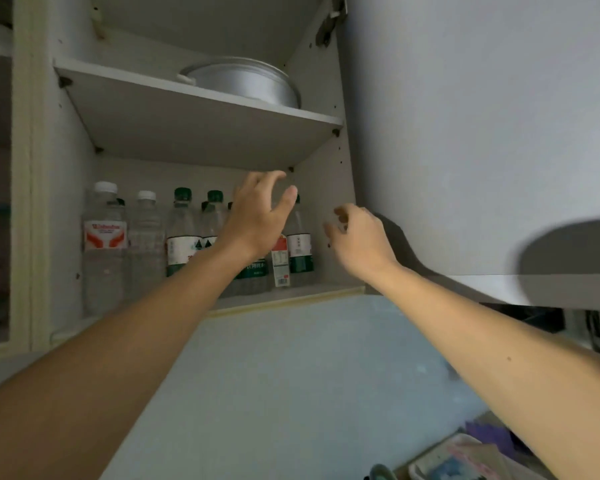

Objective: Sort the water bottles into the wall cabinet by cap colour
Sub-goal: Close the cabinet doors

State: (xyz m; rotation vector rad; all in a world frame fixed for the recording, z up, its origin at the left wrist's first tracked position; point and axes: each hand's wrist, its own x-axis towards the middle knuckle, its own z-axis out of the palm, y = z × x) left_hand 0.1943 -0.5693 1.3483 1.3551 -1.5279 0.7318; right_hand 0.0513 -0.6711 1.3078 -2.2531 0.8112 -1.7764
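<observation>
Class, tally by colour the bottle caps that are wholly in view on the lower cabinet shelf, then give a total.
White plastic caps: 2
Green plastic caps: 2
Total: 4
More green caps further back and to the right are partly hidden, so they are not counted.

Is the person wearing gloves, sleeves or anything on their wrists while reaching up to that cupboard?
No. Both forearms are bare as far as the picture shows, with no sleeves in view. The left hand and right hand have no gloves, and no watch, bracelet or ring shows.
</observation>
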